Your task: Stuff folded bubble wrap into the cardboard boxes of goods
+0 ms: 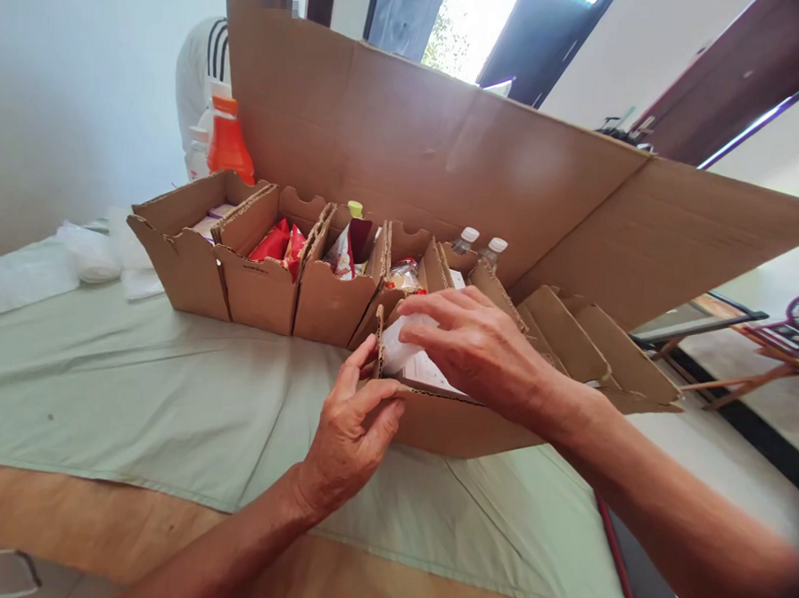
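A row of small open cardboard boxes (266, 283) stands on a pale green cloth (133, 392). My left hand (349, 430) grips the front corner of the nearest cardboard box (447, 422), thumb up along its edge. My right hand (471, 338) reaches over this box and its fingers press on a white packet (403, 357) inside it. The neighbouring boxes hold red packets (278, 244), a dark red and white pouch (349, 247) and two clear bottles with white caps (479, 243).
A large brown cardboard sheet (414, 148) stands behind the boxes. An orange bottle (228, 143) and a person in a white striped sleeve (201, 65) are behind it at the left. White plastic bags (53, 263) lie at the far left. Folded cardboard pieces (598, 345) lie at the right.
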The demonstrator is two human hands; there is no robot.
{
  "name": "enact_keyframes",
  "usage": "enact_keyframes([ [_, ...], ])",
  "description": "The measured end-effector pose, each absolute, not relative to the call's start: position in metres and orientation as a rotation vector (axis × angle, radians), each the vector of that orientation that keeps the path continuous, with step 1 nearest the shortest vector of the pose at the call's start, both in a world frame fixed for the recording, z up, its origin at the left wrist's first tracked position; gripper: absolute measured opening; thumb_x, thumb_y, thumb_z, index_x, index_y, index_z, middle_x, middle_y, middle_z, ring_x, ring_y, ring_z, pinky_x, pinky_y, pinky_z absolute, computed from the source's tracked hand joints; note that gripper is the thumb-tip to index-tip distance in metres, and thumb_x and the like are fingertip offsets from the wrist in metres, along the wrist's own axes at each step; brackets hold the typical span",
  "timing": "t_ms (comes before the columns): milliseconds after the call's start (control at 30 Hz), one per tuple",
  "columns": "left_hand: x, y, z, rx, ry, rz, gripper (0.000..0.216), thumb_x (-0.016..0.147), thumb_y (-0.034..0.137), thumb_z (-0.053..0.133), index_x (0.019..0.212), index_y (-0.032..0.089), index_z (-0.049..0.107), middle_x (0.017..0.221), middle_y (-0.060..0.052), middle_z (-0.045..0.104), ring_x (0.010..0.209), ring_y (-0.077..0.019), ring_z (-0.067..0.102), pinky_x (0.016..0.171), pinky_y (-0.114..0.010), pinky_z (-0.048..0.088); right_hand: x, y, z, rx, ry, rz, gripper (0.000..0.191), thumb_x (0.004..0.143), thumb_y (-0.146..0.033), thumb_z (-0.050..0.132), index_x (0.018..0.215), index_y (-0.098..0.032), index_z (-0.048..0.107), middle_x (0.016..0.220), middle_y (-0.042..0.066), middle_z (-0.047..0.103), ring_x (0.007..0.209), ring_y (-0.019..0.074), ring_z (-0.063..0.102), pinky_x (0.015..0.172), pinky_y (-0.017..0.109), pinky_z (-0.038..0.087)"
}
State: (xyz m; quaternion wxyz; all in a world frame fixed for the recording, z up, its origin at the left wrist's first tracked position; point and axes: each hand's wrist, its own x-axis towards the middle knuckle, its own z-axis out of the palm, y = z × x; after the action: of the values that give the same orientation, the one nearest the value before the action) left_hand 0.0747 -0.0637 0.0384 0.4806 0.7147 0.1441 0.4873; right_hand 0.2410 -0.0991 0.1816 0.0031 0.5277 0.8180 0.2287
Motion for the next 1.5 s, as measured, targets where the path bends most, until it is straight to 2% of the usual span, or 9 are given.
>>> enact_keyframes([
  [167, 0.075, -0.065, 0.038, 1.724, 0.38, 1.19, 0.017, 0.094, 0.016, 0.06, 0.102, 0.024, 0.072, 0.156, -0.01, 0.042, 0.138, -0.0293, 0.052, 0.114, -0.049, 0.045, 0.247, -0.092, 0.166, 1.656, 2.546, 0.453, 0.023, 0.09, -0.006, 0.054, 0.094, -0.02, 0.072, 0.112, 0.01, 0.071, 0.094, 0.0227, 0.063, 0.084, 0.04, 0.049],
  [333, 0.075, -0.066, 0.039, 1.733, 0.364, 1.207, 0.017, 0.095, 0.017, 0.058, 0.102, 0.023, 0.072, 0.155, -0.011, 0.044, 0.138, -0.0282, 0.052, 0.115, -0.047, 0.044, 0.241, -0.096, 0.176, 1.887, 2.653, 0.144, 0.034, 0.086, -0.006, 0.057, 0.113, -0.024, 0.068, 0.127, 0.006, 0.067, 0.111, 0.0225, 0.065, 0.09, 0.037, 0.054],
  [467, 0.076, -0.065, 0.038, 1.724, 0.381, 1.22, 0.016, 0.095, 0.019, 0.059, 0.102, 0.024, 0.073, 0.152, -0.011, 0.047, 0.138, -0.0282, 0.052, 0.114, -0.047, 0.046, 0.238, -0.09, 0.17, 1.9, 2.607, 0.051, 0.022, 0.089, -0.007, 0.057, 0.097, -0.022, 0.07, 0.113, 0.005, 0.07, 0.102, 0.0201, 0.068, 0.088, 0.034, 0.055],
  [567, 0.076, -0.065, 0.038, 1.725, 0.384, 1.226, 0.016, 0.095, 0.017, 0.06, 0.101, 0.023, 0.072, 0.151, -0.011, 0.048, 0.139, -0.0286, 0.051, 0.114, -0.047, 0.045, 0.238, -0.083, 0.166, 1.861, 2.539, -0.016, 0.021, 0.086, -0.004, 0.062, 0.094, -0.02, 0.073, 0.107, 0.006, 0.071, 0.1, 0.0215, 0.068, 0.088, 0.035, 0.054],
  [733, 0.075, -0.065, 0.038, 1.732, 0.373, 1.211, 0.017, 0.095, 0.016, 0.06, 0.103, 0.023, 0.073, 0.153, -0.012, 0.046, 0.138, -0.0294, 0.052, 0.114, -0.047, 0.044, 0.245, -0.086, 0.169, 1.913, 2.463, -0.031, 0.034, 0.08, -0.008, 0.073, 0.108, -0.026, 0.077, 0.123, 0.007, 0.069, 0.107, 0.0278, 0.067, 0.088, 0.041, 0.053],
  [1033, 0.077, -0.064, 0.037, 1.744, 0.386, 1.236, 0.016, 0.095, 0.017, 0.059, 0.102, 0.023, 0.073, 0.151, -0.011, 0.05, 0.14, -0.0279, 0.051, 0.115, -0.046, 0.044, 0.246, -0.083, 0.156, 1.905, 2.505, -0.003, 0.033, 0.082, -0.005, 0.068, 0.102, -0.029, 0.08, 0.111, 0.004, 0.075, 0.102, 0.024, 0.07, 0.084, 0.036, 0.051],
  [1233, 0.074, -0.066, 0.035, 1.785, 0.376, 1.304, 0.019, 0.095, 0.016, 0.059, 0.108, 0.023, 0.072, 0.152, -0.011, 0.048, 0.137, -0.0273, 0.054, 0.112, -0.044, 0.047, 0.25, -0.102, 0.167, 2.022, 2.565, -0.232, 0.043, 0.09, -0.007, 0.055, 0.123, -0.027, 0.072, 0.125, 0.003, 0.073, 0.12, 0.0242, 0.066, 0.102, 0.043, 0.051],
  [1333, 0.062, -0.068, 0.035, 1.818, 0.391, 1.326, 0.034, 0.096, 0.016, 0.056, 0.127, 0.028, 0.065, 0.159, -0.009, 0.04, 0.135, -0.0249, 0.055, 0.112, -0.043, 0.047, 0.245, -0.144, 0.176, 2.385, 2.639, 0.0, 0.032, 0.094, -0.018, 0.056, 0.119, -0.028, 0.073, 0.129, 0.003, 0.071, 0.125, 0.0247, 0.063, 0.108, 0.047, 0.049],
  [1500, 0.038, -0.062, 0.029, 1.794, 0.503, 1.213, 0.065, 0.095, 0.025, 0.061, 0.154, 0.036, 0.037, 0.162, -0.008, 0.037, 0.145, -0.0286, 0.043, 0.115, -0.048, 0.042, 0.242, -0.246, 0.142, 3.363, 2.159, 0.983, 0.011, 0.093, -0.027, 0.066, 0.099, -0.029, 0.076, 0.118, 0.003, 0.074, 0.112, 0.0269, 0.068, 0.105, 0.05, 0.05],
])
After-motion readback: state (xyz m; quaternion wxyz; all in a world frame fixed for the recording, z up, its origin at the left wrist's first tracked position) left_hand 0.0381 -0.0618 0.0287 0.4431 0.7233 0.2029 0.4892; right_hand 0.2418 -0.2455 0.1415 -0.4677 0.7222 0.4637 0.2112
